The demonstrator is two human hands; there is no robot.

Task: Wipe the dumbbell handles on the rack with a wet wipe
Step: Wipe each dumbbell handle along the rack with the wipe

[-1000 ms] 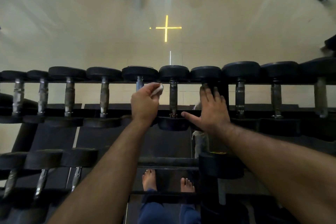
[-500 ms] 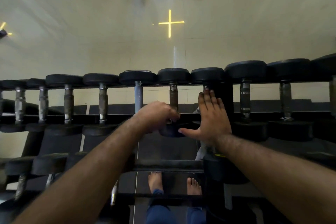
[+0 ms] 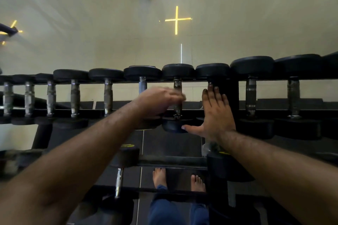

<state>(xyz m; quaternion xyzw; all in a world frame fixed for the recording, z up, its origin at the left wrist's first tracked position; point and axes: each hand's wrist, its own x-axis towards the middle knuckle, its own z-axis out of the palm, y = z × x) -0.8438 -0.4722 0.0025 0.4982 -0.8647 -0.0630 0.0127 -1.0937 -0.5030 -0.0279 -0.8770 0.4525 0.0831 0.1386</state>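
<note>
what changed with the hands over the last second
The left hand moved right, from the handle left of centre, where it held the wipe, to the next handle; it is now curled at that handle, blurred, and the wipe is hardly visible. The right hand stayed flat and open on the dumbbell beside it, thumb out to the left. The dumbbells did not shift on the rack.

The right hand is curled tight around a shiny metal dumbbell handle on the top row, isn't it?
Not quite. In the head view the right hand lies flat with straight fingers on the top row of the black metal rack, not curled around a handle.
</note>
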